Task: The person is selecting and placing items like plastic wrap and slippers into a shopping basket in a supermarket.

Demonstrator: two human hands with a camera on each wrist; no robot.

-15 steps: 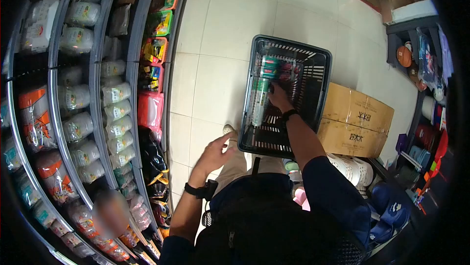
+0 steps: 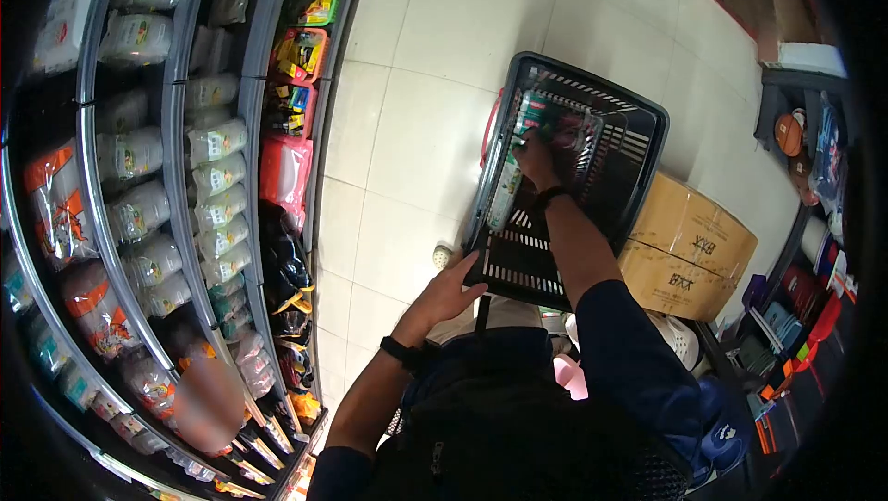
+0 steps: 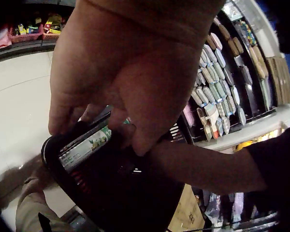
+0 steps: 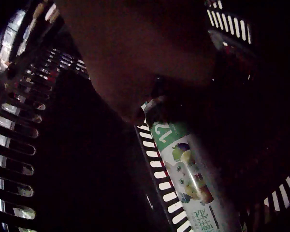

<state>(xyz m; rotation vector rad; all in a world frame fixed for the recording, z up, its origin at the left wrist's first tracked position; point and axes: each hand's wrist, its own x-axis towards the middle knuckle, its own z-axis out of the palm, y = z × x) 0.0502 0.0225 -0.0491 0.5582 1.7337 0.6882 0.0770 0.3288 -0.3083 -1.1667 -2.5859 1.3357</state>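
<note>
A black plastic basket (image 2: 643, 214) stands tilted in the head view, a green-and-white printed roll (image 2: 505, 188) lying along its left side. My right hand (image 2: 538, 164) reaches inside and holds the upper end of that roll; in the right wrist view the fingers are dark around the end of the roll (image 4: 191, 179). More green-and-red packages (image 2: 534, 111) lie at the basket's far end. My left hand (image 2: 446, 293) is at the near-left corner of the rim, fingers extended; in the left wrist view the left hand (image 3: 125, 72) spreads over the rim, contact unclear.
Shelves of packed plastic cups (image 2: 148, 154) and coloured bins (image 2: 301, 52) line the left. Cardboard boxes (image 2: 689, 247) stand right of the basket, with white shoes (image 2: 678, 339) below them. A rack with a basketball (image 2: 789, 134) is at the far right; tiled floor (image 2: 421, 112) lies beyond.
The basket has shifted right and turned in the head view. My left hand has moved from beside the basket to its near corner. My right hand has moved toward the roll's upper end.
</note>
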